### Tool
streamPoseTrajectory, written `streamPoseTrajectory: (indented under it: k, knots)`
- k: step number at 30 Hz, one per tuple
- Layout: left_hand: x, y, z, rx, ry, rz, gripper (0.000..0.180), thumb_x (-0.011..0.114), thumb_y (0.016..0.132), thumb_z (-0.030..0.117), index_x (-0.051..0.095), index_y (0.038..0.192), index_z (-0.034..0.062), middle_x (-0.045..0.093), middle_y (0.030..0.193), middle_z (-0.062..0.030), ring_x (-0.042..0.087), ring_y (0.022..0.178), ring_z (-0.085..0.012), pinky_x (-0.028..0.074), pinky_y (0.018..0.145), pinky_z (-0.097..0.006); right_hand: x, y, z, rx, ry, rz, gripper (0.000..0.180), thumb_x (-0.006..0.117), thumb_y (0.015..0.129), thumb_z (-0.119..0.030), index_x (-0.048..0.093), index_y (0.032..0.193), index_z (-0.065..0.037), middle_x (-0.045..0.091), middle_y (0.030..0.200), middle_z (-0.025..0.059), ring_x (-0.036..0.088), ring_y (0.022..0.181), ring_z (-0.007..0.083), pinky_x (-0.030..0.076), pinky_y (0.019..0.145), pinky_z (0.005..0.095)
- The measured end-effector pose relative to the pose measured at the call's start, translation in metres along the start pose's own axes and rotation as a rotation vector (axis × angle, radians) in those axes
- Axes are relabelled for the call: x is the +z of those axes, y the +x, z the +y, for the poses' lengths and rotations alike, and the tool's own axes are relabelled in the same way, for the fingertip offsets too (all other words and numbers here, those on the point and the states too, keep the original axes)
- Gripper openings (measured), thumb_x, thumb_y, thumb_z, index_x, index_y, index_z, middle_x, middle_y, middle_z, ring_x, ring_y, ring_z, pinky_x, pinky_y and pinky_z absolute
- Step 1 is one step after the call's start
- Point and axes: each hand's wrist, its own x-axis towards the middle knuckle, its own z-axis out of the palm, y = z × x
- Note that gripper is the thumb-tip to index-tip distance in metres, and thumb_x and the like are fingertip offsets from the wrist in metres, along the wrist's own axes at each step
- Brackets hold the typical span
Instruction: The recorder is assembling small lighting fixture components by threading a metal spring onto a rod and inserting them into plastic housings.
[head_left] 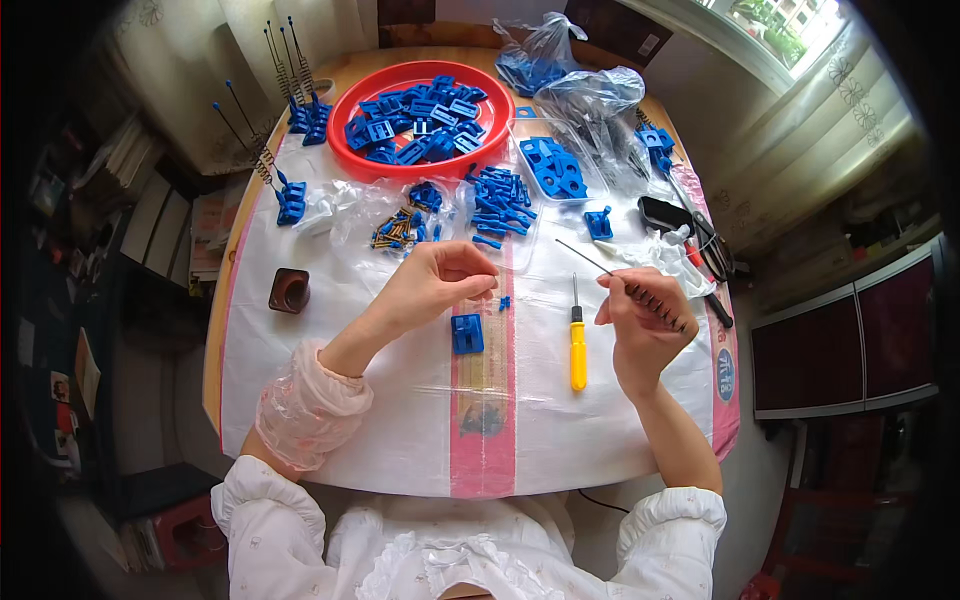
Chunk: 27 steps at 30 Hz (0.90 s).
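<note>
My right hand is closed around a dark coil spring with a thin metal rod that points up and left out of the fingers. My left hand hangs over the middle of the table, thumb and fingers pinched together; whatever lies between them is too small to make out. Just below it a square blue plastic part rests on the table cover, with a tiny blue piece beside it. A yellow-handled screwdriver lies between this part and my right hand.
At the back stands a red basin heaped with blue parts. Near it are a clear tray of flat blue pieces, a pile of blue pegs and brass-coloured screws. A brown cup-like block sits left; scissors lie right.
</note>
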Motion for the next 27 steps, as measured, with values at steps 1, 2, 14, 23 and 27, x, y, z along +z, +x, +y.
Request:
streamPoseTrajectory:
  k: [1, 2, 14, 23, 27]
  knots:
    - [0.001, -0.001, 0.001, -0.004, -0.014, 0.009, 0.016, 0.068, 0.09, 0.007, 0.065, 0.103, 0.0008, 0.071, 0.095, -0.0068, 0.069, 0.089, -0.0131, 0.055, 0.081, -0.025, 0.001, 0.002, -0.003, 0.079, 0.044, 0.036, 0.006, 0.062, 0.088, 0.008, 0.062, 0.092, 0.003, 0.069, 0.088, 0.0201, 0.063, 0.056, 0.015, 0.053, 0.054, 0.0256]
    - [0.001, -0.002, 0.002, -0.008, -0.029, 0.018, 0.015, 0.068, 0.09, 0.007, 0.065, 0.103, 0.0017, 0.071, 0.095, -0.006, 0.068, 0.089, -0.0123, 0.054, 0.082, -0.024, 0.002, 0.004, -0.004, 0.159, 0.088, 0.071, 0.005, 0.063, 0.088, 0.006, 0.061, 0.091, 0.003, 0.07, 0.085, 0.0189, 0.062, 0.054, 0.0136, 0.052, 0.052, 0.0255]
    - [0.005, -0.001, 0.007, -0.132, -0.461, -0.025, 0.016, 0.061, 0.097, 0.012, 0.062, 0.11, 0.0019, 0.067, 0.1, -0.007, 0.065, 0.089, -0.0099, 0.054, 0.079, -0.02, 0.002, 0.008, 0.003, 0.342, 0.349, 0.191, 0.002, 0.064, 0.09, 0.0, 0.063, 0.088, 0.001, 0.07, 0.083, 0.0178, 0.054, 0.047, 0.0094, 0.043, 0.049, 0.0212]
    - [0.014, -0.004, 0.011, -0.193, -0.614, -0.034, 0.015, 0.061, 0.097, 0.01, 0.062, 0.109, 0.0024, 0.066, 0.1, -0.0063, 0.064, 0.09, -0.0101, 0.054, 0.079, -0.02, 0.0, 0.008, -0.003, 0.319, 0.281, 0.132, 0.002, 0.065, 0.089, 0.0, 0.065, 0.09, 0.002, 0.071, 0.081, 0.0167, 0.054, 0.047, 0.0094, 0.041, 0.044, 0.0209]
    - [0.014, -0.005, 0.012, -0.207, -0.644, -0.033, 0.015, 0.061, 0.096, 0.009, 0.062, 0.109, 0.0026, 0.065, 0.103, -0.0074, 0.064, 0.093, -0.0108, 0.055, 0.081, -0.019, 0.0, 0.007, -0.009, 0.314, 0.241, 0.078, 0.002, 0.065, 0.088, 0.001, 0.064, 0.089, 0.002, 0.071, 0.08, 0.0163, 0.055, 0.047, 0.0093, 0.043, 0.044, 0.0215]
